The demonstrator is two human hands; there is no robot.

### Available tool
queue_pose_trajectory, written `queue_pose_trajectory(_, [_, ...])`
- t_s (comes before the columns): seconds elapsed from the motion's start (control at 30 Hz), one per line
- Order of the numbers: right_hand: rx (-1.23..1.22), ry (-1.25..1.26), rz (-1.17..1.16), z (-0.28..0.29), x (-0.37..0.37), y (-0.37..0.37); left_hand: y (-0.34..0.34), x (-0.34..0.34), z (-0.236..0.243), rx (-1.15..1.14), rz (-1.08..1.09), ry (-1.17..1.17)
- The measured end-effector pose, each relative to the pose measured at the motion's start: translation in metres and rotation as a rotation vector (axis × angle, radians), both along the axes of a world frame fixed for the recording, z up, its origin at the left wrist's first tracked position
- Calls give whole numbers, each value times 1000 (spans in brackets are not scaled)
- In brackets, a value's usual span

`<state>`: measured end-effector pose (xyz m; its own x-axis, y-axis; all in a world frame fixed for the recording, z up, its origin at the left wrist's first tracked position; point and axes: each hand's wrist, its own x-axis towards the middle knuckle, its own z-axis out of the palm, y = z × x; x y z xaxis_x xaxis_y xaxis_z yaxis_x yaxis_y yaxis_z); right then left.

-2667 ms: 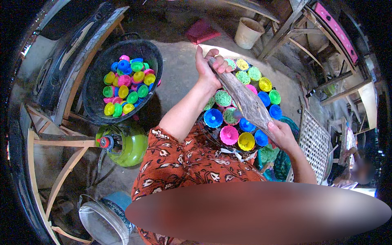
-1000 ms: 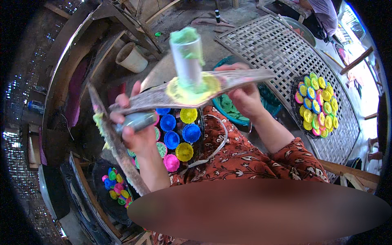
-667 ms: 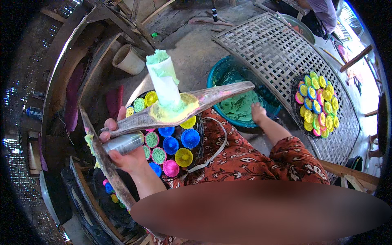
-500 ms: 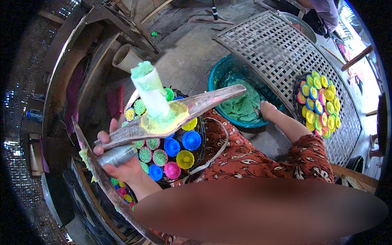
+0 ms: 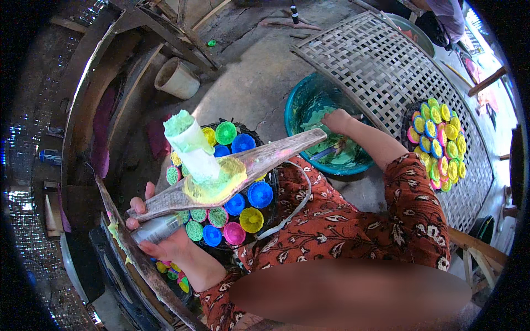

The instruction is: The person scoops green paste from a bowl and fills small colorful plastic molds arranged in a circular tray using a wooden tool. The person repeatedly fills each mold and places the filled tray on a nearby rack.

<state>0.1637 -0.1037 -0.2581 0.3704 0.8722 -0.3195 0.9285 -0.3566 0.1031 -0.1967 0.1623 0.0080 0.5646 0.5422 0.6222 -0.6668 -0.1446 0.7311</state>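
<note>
My left hand (image 5: pixel 155 231) grips a wooden press: a long board (image 5: pixel 279 153) carrying an upright white tube (image 5: pixel 199 163) filled with pale green paste, a metal cylinder (image 5: pixel 159 226) beneath, and a second wooden bar (image 5: pixel 154 276) alongside. My right hand (image 5: pixel 337 121) is down in a teal basin (image 5: pixel 295 154) of green paste (image 5: pixel 317 118), fingers closed on something I cannot make out; a tool lies partly hidden in the paste. Below the press stands a round tray of coloured cups (image 5: pixel 259 194), some holding green noodle-like strands.
A woven panel (image 5: pixel 353 49) on the right carries a pile of coloured cups (image 5: pixel 441 143). A pale bucket (image 5: pixel 176 80) stands by wooden frames at the back left. Another person (image 5: pixel 447 19) is at the top right, beside a basin. More cups lie at lower left.
My right hand has left the board and gone into the teal basin, lately shifting up and left within it. The press in my left hand has moved down and left.
</note>
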Motion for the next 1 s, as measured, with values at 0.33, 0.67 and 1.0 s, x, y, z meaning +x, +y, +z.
queue_pose_trajectory(0.33, [-79,77,-157,-64,-17,0,0,-24,-1,23,64,10])
queue_pose_trajectory(0.67, [-42,304,-420,-71,-43,-21,1,-34,-6,-21,76,-20])
queue_pose_trajectory(1.0, [556,1356,-1114,3,-61,-92,8,-41,1,64,-1,46])
